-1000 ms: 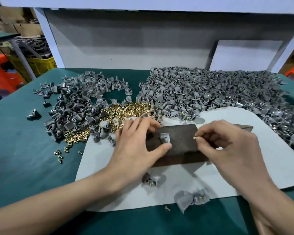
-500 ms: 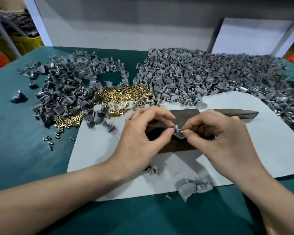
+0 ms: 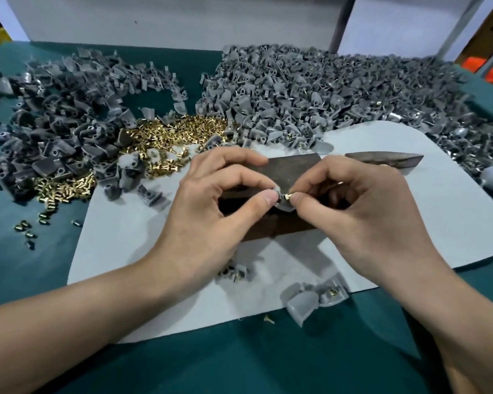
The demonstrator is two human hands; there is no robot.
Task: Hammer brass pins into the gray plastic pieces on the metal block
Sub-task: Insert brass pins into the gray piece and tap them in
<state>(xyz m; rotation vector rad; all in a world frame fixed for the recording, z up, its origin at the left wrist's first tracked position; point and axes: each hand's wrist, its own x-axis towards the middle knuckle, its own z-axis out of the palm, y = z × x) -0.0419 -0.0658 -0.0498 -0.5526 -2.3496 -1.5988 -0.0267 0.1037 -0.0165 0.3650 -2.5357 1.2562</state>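
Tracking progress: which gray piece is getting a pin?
The gray piece the left hand pinches over the metal block; the right hand's brass pin touches it.

metal block (image 3: 293,166) mostly hidden, gray piece (image 3: 284,207) half under fingers (image 3: 269,198); pin (image 3: 287,196) tiny

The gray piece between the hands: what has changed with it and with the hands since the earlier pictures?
The right hand moved left and brought its brass pin up to the gray piece. The left hand, which rested beside the piece, now pinches it between thumb and forefinger. The metal block, white mat and heaps of parts stayed in place.
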